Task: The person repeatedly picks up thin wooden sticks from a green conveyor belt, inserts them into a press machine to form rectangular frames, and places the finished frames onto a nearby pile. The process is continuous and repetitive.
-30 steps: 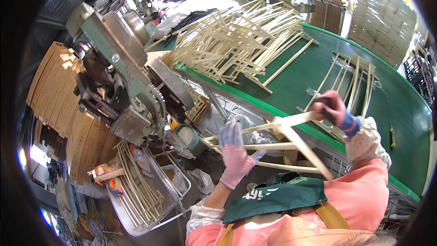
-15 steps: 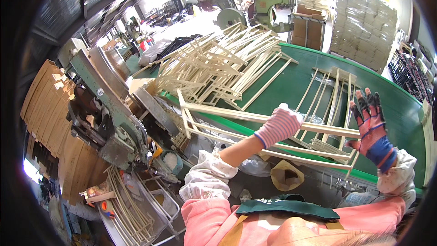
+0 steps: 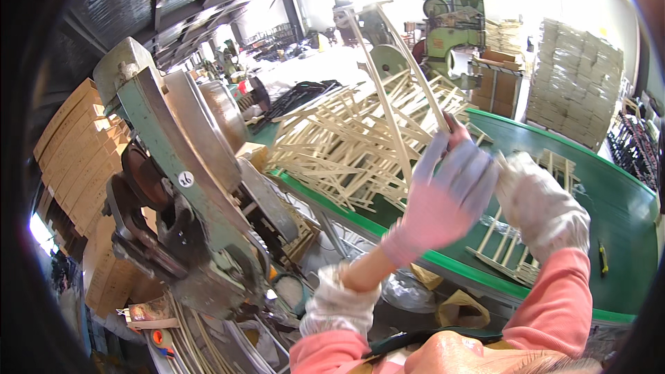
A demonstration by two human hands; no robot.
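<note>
The right grip (image 3: 460,137), mostly hidden behind the left one, has its fingers closed on a wooden frame (image 3: 371,69), which stands up beyond both grips and leans to the left. The left grip (image 3: 447,201) has long, spread fingers, but whether it holds something I cannot tell. Beyond it, to the left, a pile of frames (image 3: 325,142) lies on the green desk (image 3: 620,246).

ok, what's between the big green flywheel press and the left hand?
The heap of pale wooden frames on the green-surfaced table. The head view shows it between the flywheel press and the left hand.
</note>
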